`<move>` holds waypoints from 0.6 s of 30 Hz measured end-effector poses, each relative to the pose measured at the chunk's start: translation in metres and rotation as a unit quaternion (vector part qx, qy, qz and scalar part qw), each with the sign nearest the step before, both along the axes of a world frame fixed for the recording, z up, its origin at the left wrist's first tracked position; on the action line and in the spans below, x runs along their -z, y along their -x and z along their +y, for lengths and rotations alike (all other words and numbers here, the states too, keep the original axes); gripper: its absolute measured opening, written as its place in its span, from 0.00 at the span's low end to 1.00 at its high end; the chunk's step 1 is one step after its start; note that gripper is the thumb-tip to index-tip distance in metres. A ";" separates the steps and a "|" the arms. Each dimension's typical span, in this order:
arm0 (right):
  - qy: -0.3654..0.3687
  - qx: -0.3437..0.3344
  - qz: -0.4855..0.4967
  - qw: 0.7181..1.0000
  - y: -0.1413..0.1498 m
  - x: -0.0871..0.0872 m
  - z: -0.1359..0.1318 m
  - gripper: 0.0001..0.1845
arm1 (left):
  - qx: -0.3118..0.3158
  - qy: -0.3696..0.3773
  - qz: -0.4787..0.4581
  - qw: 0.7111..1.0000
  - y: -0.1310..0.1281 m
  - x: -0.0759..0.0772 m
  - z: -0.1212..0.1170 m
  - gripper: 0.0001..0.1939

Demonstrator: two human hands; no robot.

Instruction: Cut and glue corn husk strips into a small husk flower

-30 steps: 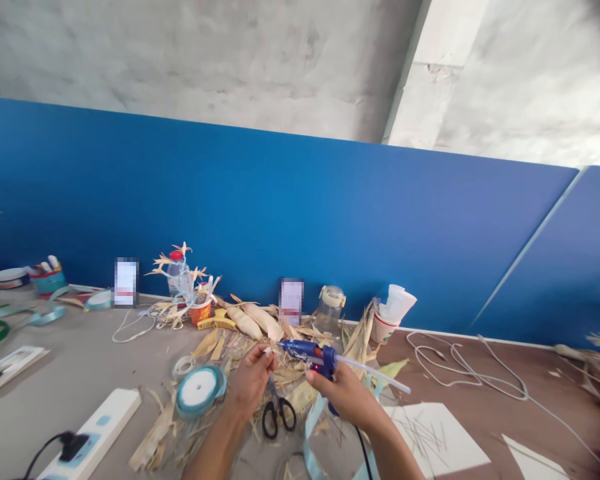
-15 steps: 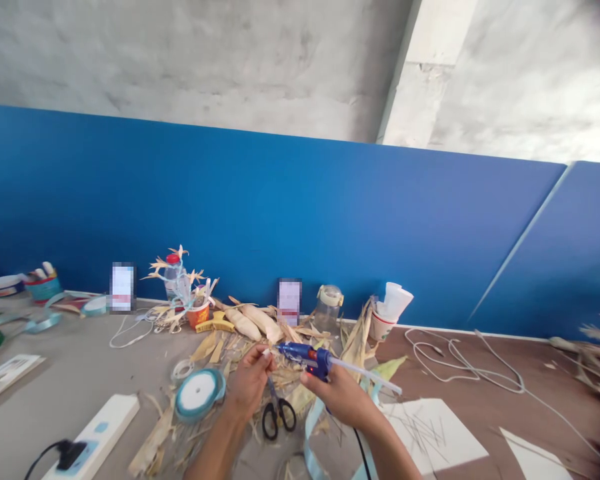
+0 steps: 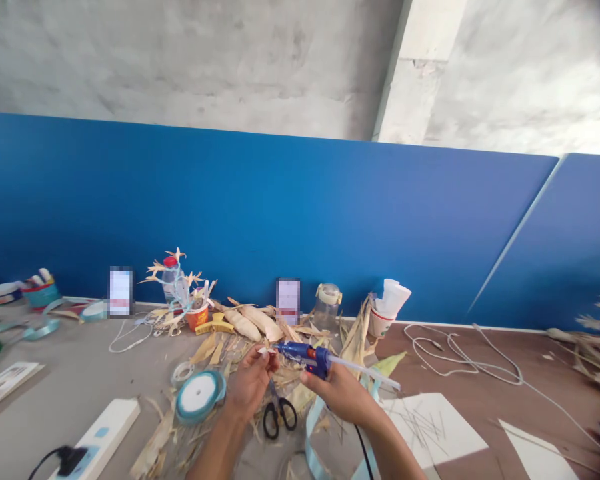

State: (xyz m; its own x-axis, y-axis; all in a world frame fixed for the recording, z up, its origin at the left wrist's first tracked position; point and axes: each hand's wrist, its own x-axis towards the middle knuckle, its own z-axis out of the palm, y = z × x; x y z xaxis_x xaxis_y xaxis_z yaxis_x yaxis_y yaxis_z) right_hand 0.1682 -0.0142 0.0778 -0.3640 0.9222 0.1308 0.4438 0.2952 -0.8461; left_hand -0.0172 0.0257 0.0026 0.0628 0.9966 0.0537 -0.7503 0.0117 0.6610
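My right hand (image 3: 337, 387) is wrapped round a blue glue gun (image 3: 305, 355), a long clear glue stick (image 3: 365, 372) poking out of its back. The gun's nozzle points left, right at a small pale piece (image 3: 264, 351), perhaps corn husk, pinched in the fingers of my left hand (image 3: 253, 380). Whether the nozzle touches the piece I cannot tell. Below and between the hands lie black-handled scissors (image 3: 279, 415) on scattered dry husk scraps. A roll of light blue ribbon (image 3: 199, 395) sits left of my left hand.
A white power strip (image 3: 100, 437) lies front left. Along the blue partition (image 3: 280, 213) stand a phone (image 3: 288, 301), a clear jar (image 3: 327, 308) and a paper cup (image 3: 381, 323). At right are a white sheet (image 3: 450, 437) with thin sticks and a white cable (image 3: 460, 363).
The view has shifted slightly. My hands keep nearly the same pose, the glue gun's nozzle staying at the pale piece, which shows a little more between my left fingers.
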 end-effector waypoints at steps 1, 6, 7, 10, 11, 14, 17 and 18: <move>0.004 0.004 -0.011 1.000 0.000 0.001 0.000 0.19 | 0.007 0.011 -0.017 1.000 0.001 0.000 0.000 0.09; 0.011 0.013 -0.048 0.999 0.000 0.004 0.002 0.19 | 0.028 0.024 -0.080 0.996 0.005 0.001 0.002 0.07; 0.013 0.015 -0.055 0.998 0.000 0.004 0.002 0.19 | 0.030 0.022 -0.086 0.996 0.005 0.002 0.002 0.06; 0.016 0.016 -0.074 0.997 0.001 0.002 0.002 0.19 | 0.033 0.022 -0.093 0.995 0.006 0.004 0.004 0.05; 0.016 0.017 -0.078 0.997 0.002 0.002 0.002 0.19 | 0.034 0.023 -0.094 0.995 0.006 0.005 0.004 0.05; 0.012 0.025 -0.075 0.997 0.002 0.001 0.001 0.17 | 0.036 0.023 -0.094 0.995 0.006 0.005 0.004 0.05; 0.015 0.031 -0.071 0.997 0.003 0.001 0.001 0.17 | 0.029 0.025 -0.087 0.995 0.004 0.002 0.002 0.07; 0.014 0.031 -0.068 0.997 0.003 0.002 0.001 0.17 | 0.025 0.027 -0.085 0.996 0.003 0.001 0.001 0.07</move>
